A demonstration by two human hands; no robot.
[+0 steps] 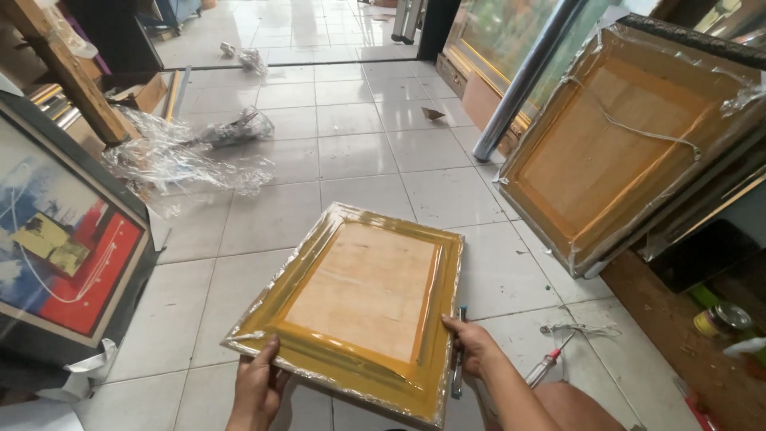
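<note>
I hold a gold-coloured picture frame [359, 295] wrapped in clear plastic film, back side up, showing a pale wooden backing board. My left hand [257, 383] grips its near-left corner. My right hand [472, 343] grips its near-right edge and also holds a slim dark tool [458, 375], perhaps a cutter, against the frame's side. The frame hangs tilted over the white tiled floor [351, 152].
A larger plastic-wrapped frame [614, 144] leans back-out at the right. A red and blue painting [56, 255] leans at the left. Crumpled clear plastic [183, 156] lies on the tiles. A screwdriver [546, 363] lies by my knee. A metal pole [523, 80] leans at the right.
</note>
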